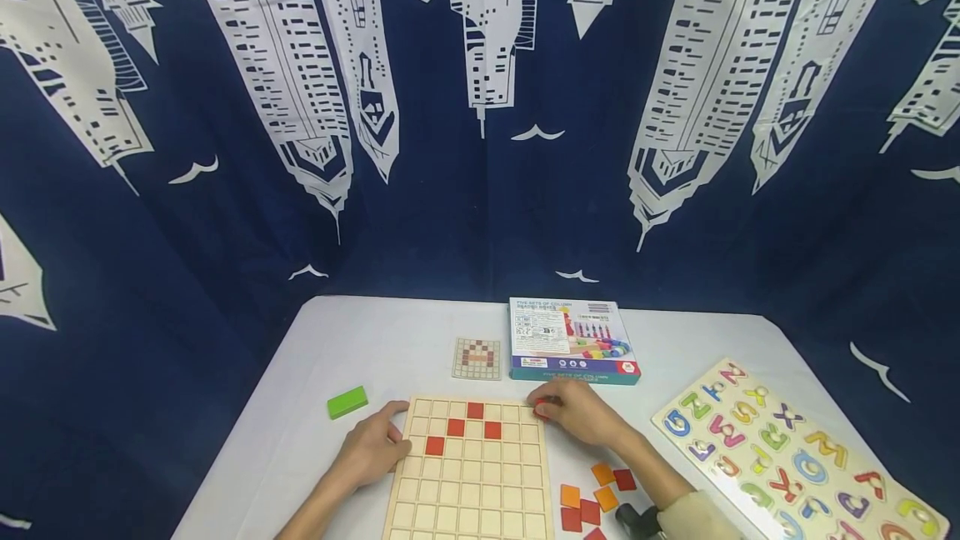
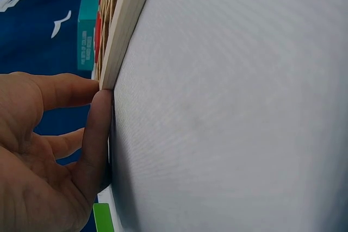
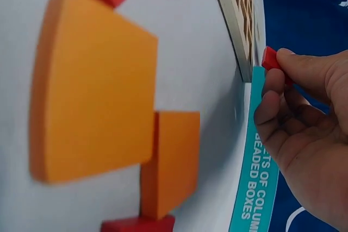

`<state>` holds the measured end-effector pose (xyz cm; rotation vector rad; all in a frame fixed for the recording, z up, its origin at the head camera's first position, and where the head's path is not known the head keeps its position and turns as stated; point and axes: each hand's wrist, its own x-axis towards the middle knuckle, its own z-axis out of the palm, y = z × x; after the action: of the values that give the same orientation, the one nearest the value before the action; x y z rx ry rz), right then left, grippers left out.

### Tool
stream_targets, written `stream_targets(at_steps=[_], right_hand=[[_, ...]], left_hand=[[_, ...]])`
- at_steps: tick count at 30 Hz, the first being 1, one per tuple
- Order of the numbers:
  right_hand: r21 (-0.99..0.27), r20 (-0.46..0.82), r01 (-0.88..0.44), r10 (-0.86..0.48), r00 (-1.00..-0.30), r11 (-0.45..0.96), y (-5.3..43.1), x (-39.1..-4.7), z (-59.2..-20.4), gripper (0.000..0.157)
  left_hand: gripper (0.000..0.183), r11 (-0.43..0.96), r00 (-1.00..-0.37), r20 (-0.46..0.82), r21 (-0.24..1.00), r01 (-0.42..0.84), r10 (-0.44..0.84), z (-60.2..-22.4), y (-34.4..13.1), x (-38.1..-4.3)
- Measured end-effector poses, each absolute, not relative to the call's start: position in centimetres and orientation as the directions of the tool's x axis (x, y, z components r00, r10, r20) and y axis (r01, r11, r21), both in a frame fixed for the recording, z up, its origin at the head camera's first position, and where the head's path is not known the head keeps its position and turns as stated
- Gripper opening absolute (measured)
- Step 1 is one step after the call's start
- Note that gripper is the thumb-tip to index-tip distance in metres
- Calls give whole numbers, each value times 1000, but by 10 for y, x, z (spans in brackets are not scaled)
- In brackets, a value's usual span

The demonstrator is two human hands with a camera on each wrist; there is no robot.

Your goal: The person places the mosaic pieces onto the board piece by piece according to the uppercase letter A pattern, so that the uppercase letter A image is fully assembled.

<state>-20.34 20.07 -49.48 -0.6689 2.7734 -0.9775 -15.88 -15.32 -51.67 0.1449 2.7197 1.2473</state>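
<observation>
A wooden grid board (image 1: 480,471) lies on the white table, several red square tiles (image 1: 455,427) set in its upper cells. My left hand (image 1: 371,447) touches the board's upper left side, fingertips against the edge; the left wrist view shows finger and thumb tips (image 2: 99,107) right at the board's corner. Over the board's upper right corner, my right hand (image 1: 576,411) pinches a red tile (image 3: 269,59) between thumb and fingers. Loose orange tiles (image 1: 605,498) and red tiles (image 1: 590,512) lie right of the board, beneath the right forearm.
Behind the board lies a small pattern card (image 1: 477,359), beside a boxed bead set (image 1: 573,342). A green block (image 1: 347,402) is left of the board. An alphabet puzzle board (image 1: 795,461) covers the table's right side. Dark blue printed cloth (image 1: 480,215) hangs behind.
</observation>
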Motion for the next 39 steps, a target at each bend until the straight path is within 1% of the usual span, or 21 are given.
stream_targets(at_steps=[7, 18, 30, 39], right_hand=[[-608, 49, -387, -454, -890, 693, 193, -204, -493, 16], [-667, 51, -397, -492, -869, 630, 173, -204, -490, 17], [-710, 50, -447, -594, -803, 544, 139, -203, -490, 16], [-763, 15, -412, -623, -782, 499, 121, -198, -494, 18]], left_hand=[[66, 647, -985, -94, 762, 24, 147, -516, -153, -159], [66, 644, -984, -100, 765, 20, 150, -516, -152, -158], [66, 650, -984, -100, 760, 18, 145, -517, -152, -159], [66, 649, -986, -93, 760, 20, 139, -517, -151, -159]])
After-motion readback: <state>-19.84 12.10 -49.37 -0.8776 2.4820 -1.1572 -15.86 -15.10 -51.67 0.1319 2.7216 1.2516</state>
